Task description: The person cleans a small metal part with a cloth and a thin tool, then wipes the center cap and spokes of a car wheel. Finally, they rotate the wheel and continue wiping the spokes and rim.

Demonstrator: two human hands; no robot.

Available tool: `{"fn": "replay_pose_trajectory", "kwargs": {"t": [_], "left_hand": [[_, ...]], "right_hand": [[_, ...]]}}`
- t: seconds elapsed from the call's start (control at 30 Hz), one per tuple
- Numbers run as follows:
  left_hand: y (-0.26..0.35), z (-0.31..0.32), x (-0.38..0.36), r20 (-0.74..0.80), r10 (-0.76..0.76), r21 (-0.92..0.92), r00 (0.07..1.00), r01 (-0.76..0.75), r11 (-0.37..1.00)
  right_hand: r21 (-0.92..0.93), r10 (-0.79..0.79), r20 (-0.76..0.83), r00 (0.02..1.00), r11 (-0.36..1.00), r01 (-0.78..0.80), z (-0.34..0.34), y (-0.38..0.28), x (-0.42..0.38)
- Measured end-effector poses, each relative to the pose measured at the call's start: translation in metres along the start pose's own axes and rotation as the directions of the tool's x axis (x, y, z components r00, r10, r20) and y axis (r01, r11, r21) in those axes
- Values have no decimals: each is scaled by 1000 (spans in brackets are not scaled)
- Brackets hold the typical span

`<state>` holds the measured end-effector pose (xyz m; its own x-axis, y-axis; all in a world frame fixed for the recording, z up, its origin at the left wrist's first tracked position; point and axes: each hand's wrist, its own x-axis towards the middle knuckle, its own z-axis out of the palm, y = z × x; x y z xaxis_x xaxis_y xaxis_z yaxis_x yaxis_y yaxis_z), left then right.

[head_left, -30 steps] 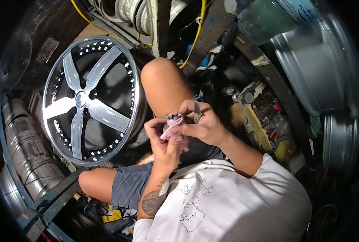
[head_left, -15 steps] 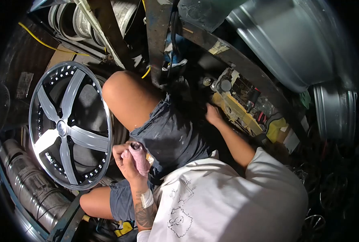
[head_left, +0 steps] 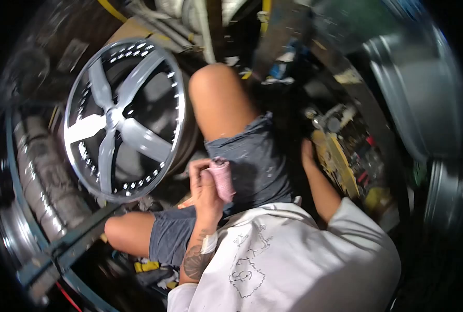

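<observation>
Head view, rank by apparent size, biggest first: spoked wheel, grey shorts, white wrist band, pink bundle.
1. Spoked wheel
2. Grey shorts
3. Pink bundle, partly covered by the left hand
4. White wrist band
Image size only; nearness to the camera may skew real sizes.

Dim, cramped in here where I stand, lighting uneven. Left of the left hand (head_left: 205, 192): blue-green painted metal frame (head_left: 79, 237), dull silver banded metal cylinder (head_left: 48, 174) beside it. Far ahead of that hand: yellow cable (head_left: 111, 10), flat tan board (head_left: 131, 30), dull whitish metal rims (head_left: 188, 11). Right of the right hand (head_left: 308, 154): long dark beam (head_left: 369, 112) slanting past, then two large silver metal wheel barrels (head_left: 424, 99). Deep shadow below.
</observation>
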<state>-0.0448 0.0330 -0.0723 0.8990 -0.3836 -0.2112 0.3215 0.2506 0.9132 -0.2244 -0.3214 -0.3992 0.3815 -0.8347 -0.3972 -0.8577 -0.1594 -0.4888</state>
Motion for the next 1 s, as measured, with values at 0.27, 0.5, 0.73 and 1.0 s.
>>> {"fn": "replay_pose_trajectory", "kwargs": {"t": [0.27, 0.5, 0.73, 1.0], "left_hand": [[20, 13, -6, 30, 19, -474, 999, -3, 881], [37, 4, -18, 65, 12, -757, 998, 42, 652], [48, -24, -31, 45, -74, -772, 996, 82, 630], [80, -43, -41, -178, 405, 434, 897, -298, 850]], "right_hand": [[458, -892, -126, 434, 336, 823, -155, -305, -211], [761, -974, 48, 222, 179, 623, -101, -368, -284], [777, -974, 43, 225, 174, 604, -76, -363, -302], [807, -882, 279, 380, 430, 405, -88, -381, -312]]}}
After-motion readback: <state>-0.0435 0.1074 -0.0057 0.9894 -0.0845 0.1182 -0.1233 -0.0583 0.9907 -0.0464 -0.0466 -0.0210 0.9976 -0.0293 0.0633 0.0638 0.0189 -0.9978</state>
